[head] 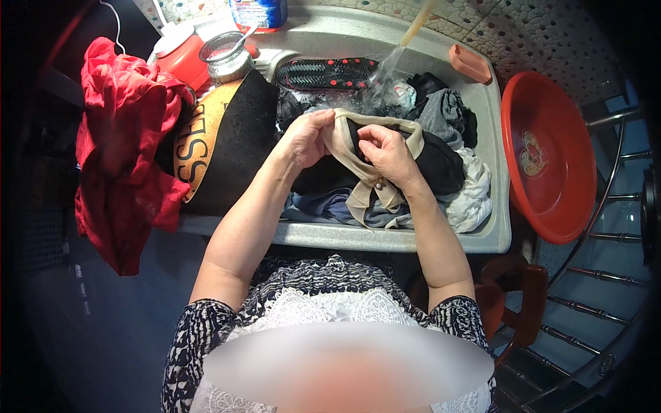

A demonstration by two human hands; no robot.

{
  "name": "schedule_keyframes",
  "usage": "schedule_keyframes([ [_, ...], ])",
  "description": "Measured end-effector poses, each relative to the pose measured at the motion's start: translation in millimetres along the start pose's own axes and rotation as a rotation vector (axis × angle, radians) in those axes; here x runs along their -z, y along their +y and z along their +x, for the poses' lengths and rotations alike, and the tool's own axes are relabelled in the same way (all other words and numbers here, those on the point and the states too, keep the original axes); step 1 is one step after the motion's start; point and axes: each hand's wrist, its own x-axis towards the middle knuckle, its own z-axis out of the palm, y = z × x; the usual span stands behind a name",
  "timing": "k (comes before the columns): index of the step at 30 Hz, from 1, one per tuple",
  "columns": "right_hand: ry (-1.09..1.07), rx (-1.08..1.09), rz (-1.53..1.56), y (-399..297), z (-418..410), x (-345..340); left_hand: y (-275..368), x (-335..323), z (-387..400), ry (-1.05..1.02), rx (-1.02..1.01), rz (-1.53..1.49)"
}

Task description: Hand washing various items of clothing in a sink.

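Note:
A black garment with a beige collar [347, 149] and a beige bow with a small pearl-like ornament is spread above the sink [341, 235]. My left hand [310, 137] grips the collar's upper left part between thumb and fingers. My right hand [386, 154] is at the inside of the collar, fingers bent and pinched at the dark cloth; the fingertips partly hide what they hold. Water runs from a yellowish hose [417, 23] behind the hands. Blue-grey cloth [323, 204], a white cloth [472, 191] and a grey garment [441, 113] lie around the black one.
A black sole with red dots [328, 74] lies at the sink's back. To the left are a red garment [119, 155], a dark mat with lettering [237, 149], a glass jar [227, 64] and a red container [183, 62]. A red basin [555, 155] stands right, near a metal rack [599, 237].

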Motion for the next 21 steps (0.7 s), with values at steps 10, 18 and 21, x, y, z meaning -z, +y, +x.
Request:
schedule_keyframes([
  [10, 0.004, -0.041, 0.045, -0.7, 0.8, -0.6, 1.7, -3.9, -2.6, -0.016, 0.011, 0.005],
  [18, -0.01, -0.028, 0.032, -1.1, 0.4, -1.3, 2.8, -4.1, -3.0, 0.011, 0.019, 0.018],
  [21, 0.049, 0.014, 0.024, -3.1, -1.6, -3.6, 4.3, -7.4, -5.3, 0.022, 0.017, 0.025],
])
